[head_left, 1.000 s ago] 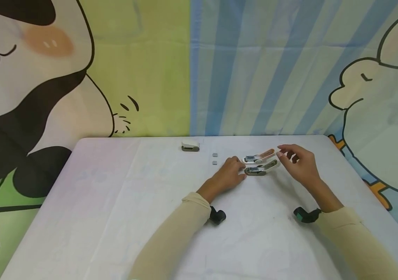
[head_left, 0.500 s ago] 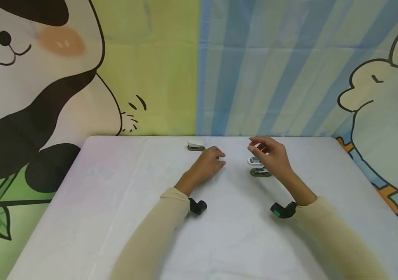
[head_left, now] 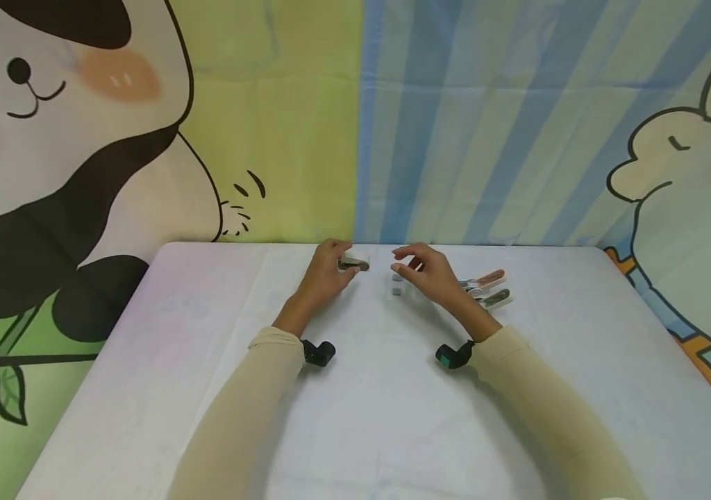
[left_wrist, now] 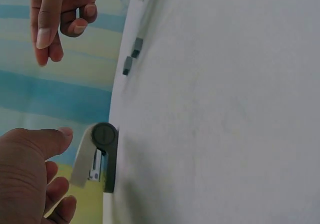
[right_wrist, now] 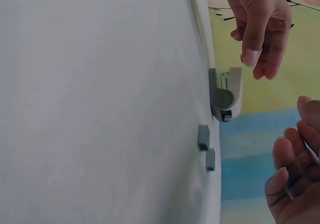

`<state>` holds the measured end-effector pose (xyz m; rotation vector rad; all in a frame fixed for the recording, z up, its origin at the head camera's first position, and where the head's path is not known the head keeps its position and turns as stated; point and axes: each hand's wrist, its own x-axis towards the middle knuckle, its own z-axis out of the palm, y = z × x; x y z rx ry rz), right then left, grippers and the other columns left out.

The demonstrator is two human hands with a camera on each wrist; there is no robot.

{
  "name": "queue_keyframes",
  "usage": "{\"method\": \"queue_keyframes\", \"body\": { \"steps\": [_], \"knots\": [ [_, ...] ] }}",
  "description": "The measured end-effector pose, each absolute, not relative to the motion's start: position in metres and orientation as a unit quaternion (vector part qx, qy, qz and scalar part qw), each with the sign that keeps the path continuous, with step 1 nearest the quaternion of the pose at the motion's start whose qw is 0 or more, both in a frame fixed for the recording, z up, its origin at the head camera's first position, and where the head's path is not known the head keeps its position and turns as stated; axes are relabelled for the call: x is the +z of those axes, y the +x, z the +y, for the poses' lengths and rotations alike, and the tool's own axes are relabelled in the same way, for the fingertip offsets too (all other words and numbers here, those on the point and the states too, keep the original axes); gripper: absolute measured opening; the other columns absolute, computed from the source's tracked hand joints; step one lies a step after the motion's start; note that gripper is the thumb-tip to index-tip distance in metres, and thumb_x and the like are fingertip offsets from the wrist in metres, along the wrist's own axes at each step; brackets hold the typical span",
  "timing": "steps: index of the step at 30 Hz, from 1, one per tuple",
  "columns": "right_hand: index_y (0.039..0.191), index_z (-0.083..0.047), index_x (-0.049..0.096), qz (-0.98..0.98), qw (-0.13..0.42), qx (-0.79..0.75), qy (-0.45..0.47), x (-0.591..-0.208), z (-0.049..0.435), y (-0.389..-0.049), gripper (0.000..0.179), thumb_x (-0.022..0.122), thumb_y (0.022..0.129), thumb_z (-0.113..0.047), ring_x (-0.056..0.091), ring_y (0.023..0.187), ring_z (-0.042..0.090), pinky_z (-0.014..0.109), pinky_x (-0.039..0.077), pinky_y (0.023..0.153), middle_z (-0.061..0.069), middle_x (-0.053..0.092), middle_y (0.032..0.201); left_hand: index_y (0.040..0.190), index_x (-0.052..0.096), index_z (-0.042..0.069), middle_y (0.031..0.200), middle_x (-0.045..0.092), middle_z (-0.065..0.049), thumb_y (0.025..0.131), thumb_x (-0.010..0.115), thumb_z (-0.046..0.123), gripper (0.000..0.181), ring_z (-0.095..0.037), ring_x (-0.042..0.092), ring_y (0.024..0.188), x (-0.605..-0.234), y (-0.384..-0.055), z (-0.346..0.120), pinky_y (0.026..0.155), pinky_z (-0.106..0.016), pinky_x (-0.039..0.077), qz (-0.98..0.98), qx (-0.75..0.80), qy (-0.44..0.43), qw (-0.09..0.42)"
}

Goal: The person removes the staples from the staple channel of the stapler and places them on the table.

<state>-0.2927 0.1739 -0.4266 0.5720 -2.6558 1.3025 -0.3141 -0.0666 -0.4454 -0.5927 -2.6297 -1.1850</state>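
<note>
A small stapler with a white top and grey-green base stands near the table's back edge. My left hand hovers at its left side, thumb and fingers spread around it. In the right wrist view, a gap shows between the left hand and the stapler. Right of centre, my right hand is in the air with fingers loosely bent, holding nothing. Beside it lie two small grey blocks that look like staple strips.
Two more staplers lie to the right, partly hidden by the right hand and wrist: one with a pink handle, one with a grey-green handle. A patterned cloth hangs behind the white table.
Both hands have moved left, away from the two opened staplers. The left hand has reached the white-topped stapler at the back; the right hand has come near the grey blocks.
</note>
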Motion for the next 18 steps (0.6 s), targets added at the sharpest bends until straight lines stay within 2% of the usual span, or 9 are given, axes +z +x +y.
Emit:
{"method": "queue_keyframes", "body": {
  "steps": [3,10,18],
  "knots": [
    [0.123,-0.007,0.064,-0.881,0.043,0.438,0.175,-0.432,0.161,-0.302,0.035,0.068,0.093,-0.025,0.059,0.08,0.022,0.035,0.048,0.062,0.006,0.063,0.116,0.132,0.056,-0.003,0.127,0.053,-0.017,0.085,0.076,0.012,0.053,-0.031,0.049,0.116,-0.452,-0.32,-0.076,0.097,-0.042,0.041,-0.887,-0.415,-0.181,0.096],
    [0.133,-0.01,0.058,-0.878,-0.01,0.454,0.15,-0.442,0.134,-0.322,0.046,0.07,0.091,-0.026,0.056,0.074,0.023,0.033,0.046,0.061,0.008,0.06,0.124,0.135,0.055,0.002,0.13,0.058,-0.014,0.084,0.078,0.014,0.058,-0.028,0.054,0.118,-0.468,-0.33,-0.093,0.099,-0.041,0.04,-0.869,-0.478,-0.127,0.032],
    [0.137,-0.014,0.054,-0.885,-0.041,0.445,0.132,-0.445,0.12,-0.33,0.05,0.071,0.09,-0.021,0.053,0.067,0.02,0.031,0.046,0.054,0.006,0.051,0.133,0.143,0.045,0.002,0.134,0.057,-0.009,0.084,0.077,0.015,0.068,-0.024,0.053,0.112,-0.467,-0.337,-0.095,0.098,-0.041,0.039,-0.864,-0.488,-0.125,-0.018]
  ]
}}
